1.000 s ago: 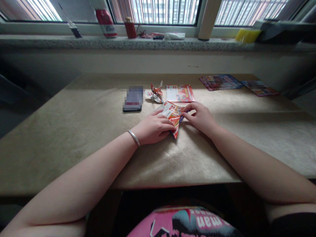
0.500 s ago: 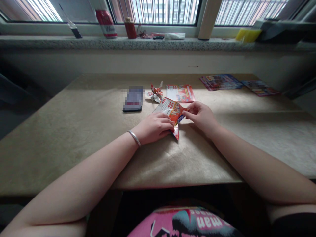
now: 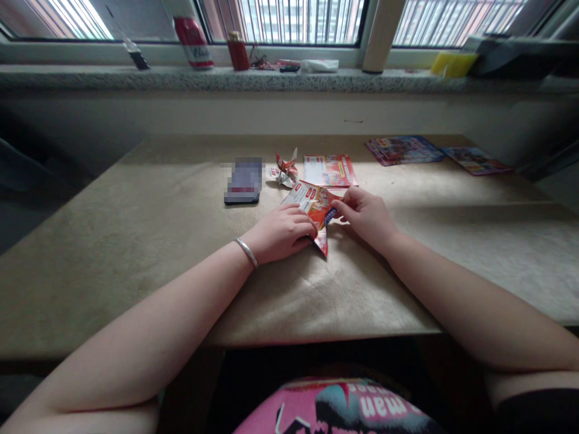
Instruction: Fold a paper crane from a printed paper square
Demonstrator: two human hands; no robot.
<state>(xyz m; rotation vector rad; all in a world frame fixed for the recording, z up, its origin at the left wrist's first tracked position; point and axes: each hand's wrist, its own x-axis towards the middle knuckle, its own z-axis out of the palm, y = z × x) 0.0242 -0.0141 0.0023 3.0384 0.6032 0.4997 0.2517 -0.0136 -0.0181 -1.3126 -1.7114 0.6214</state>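
A partly folded sheet of glossy red-and-white printed paper lies on the table between my hands, one pointed corner turned toward me. My left hand, with a silver bangle at its wrist, rests over the paper's near left side, fingers curled on it and holding it down. At the right edge, my right hand pinches a flap between thumb and fingers. Just beyond stands a folded paper figure resembling a crane. Beside that figure lies a flat stack of similar printed sheets.
A dark phone-like device, its face blurred out, lies left of the paper figure. More colourful printed sheets are at the back right of the beige table. On the stone windowsill stand a red can and a red lighter-like object.
My right hand's fingers have shifted slightly on the paper's right flap, still pinching it. My left hand stays nearly in place on the paper.
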